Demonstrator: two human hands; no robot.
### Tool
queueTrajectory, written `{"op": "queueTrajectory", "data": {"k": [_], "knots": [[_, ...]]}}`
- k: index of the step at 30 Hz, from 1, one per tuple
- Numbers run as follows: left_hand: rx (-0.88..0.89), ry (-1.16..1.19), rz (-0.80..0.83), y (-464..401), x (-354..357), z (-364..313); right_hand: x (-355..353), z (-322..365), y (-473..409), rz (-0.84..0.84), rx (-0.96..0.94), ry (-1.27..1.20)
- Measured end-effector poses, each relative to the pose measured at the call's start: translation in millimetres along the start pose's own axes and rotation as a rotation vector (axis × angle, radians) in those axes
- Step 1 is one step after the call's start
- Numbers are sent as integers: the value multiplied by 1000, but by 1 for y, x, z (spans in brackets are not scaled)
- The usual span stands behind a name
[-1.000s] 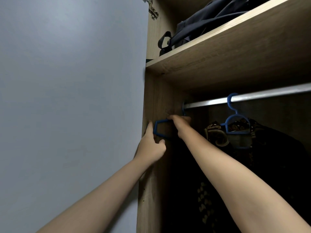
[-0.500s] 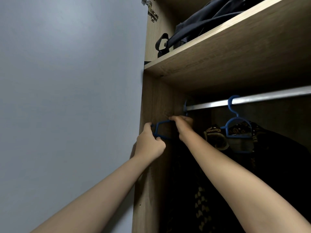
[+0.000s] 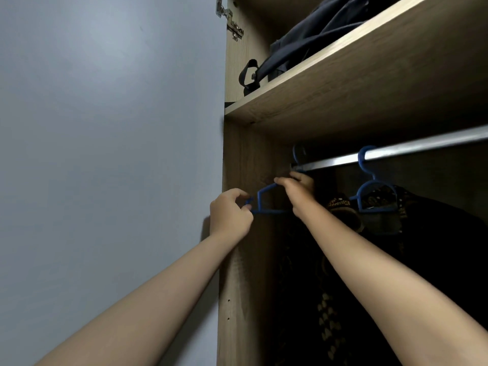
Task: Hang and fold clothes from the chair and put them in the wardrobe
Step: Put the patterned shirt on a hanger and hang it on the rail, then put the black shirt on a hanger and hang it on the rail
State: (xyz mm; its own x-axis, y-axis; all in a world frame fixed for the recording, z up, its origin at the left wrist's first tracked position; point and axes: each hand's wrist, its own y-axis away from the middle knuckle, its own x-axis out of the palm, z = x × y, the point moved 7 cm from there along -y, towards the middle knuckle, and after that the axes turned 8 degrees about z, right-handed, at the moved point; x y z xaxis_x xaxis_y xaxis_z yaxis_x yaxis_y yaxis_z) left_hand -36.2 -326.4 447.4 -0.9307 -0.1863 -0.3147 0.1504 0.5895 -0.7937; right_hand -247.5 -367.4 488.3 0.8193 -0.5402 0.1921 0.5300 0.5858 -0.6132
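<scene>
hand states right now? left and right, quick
Left hand: pinching the end of the blue hanger.
Right hand: gripping the same hanger near its top, under the rail.

Both forearms bare to frame edge; left hand (image 3: 230,216), right hand (image 3: 298,192) without gloves.

Hanger (image 3: 264,200) garment lost in shadow

No readable text, label, brand, number or sign appears anywhere on the wardrobe (image 3: 248,260), its shelf or the hanging clothes.
</scene>
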Motion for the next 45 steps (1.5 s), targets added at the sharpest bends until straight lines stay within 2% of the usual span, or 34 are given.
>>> {"op": "queueTrajectory", "data": {"k": [6,11,18,23,30,35,39,45], "knots": [[37,-32,3,32,-31,-7,10,24,47,52,-33,66],[-24,-45,-40,80,-95,-8,42,44,120,148,-63,24],[-124,-83,4,181,-218,-15,92,93,270,265,-170,37],[-269,-107,-62,264,-337,-10,135,127,399,388,-214,35],[-415,-169,-329,393,-519,-28,224,172,574,680,-252,-62],[-524,-337,-513,491,-633,-63,295,209,691,909,-318,-144],[-580,-495,-658,567,-704,-102,347,247,777,1084,-386,-234],[-673,-559,-975,668,-780,-153,409,293,888,1325,-453,-442]]}}
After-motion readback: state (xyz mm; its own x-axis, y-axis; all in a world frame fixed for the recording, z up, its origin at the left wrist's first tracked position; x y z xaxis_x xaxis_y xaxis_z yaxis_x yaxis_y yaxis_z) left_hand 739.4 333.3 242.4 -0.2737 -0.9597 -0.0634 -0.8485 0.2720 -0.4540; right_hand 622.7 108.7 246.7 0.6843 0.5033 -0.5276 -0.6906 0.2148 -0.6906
